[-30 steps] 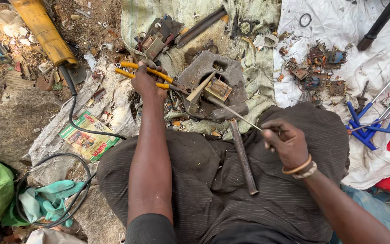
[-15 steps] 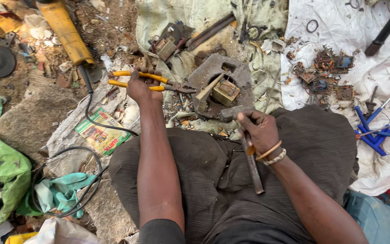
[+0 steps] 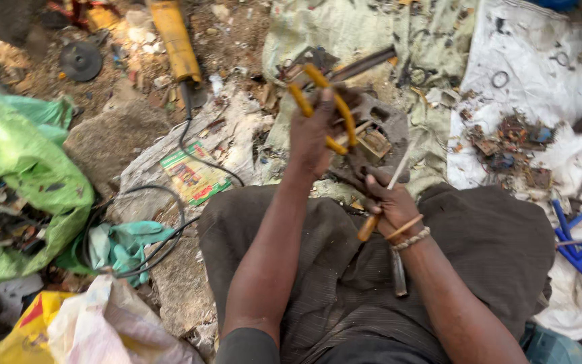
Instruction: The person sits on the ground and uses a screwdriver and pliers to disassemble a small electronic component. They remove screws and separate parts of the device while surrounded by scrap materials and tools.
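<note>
My left hand (image 3: 312, 135) is raised and gripping yellow-handled pliers (image 3: 335, 111), whose jaws are hidden behind the hand, over a grey metal casting (image 3: 378, 118) on the ground. A small brown boxy part (image 3: 374, 143) sits in the casting. Just below it, my right hand (image 3: 389, 202) is closed on a thin-shafted tool (image 3: 399, 167) with an orange-brown handle (image 3: 368, 228); the shaft points up toward the casting. A dark metal bar (image 3: 399, 273) lies loose on my lap beside the right wrist.
A yellow grinder (image 3: 175, 39) with a black cable (image 3: 184, 138) lies at the upper left, near a grinding disc (image 3: 81, 61). A green bag (image 3: 25, 168) is on the left. At right, a white cloth (image 3: 506, 74) carries scrap parts (image 3: 512, 143) and a blue frame (image 3: 576, 246).
My left hand has lifted the pliers off the ground and turned them upright. My right hand has left the dark bar on my lap and now grips the thin-shafted tool nearer the casting.
</note>
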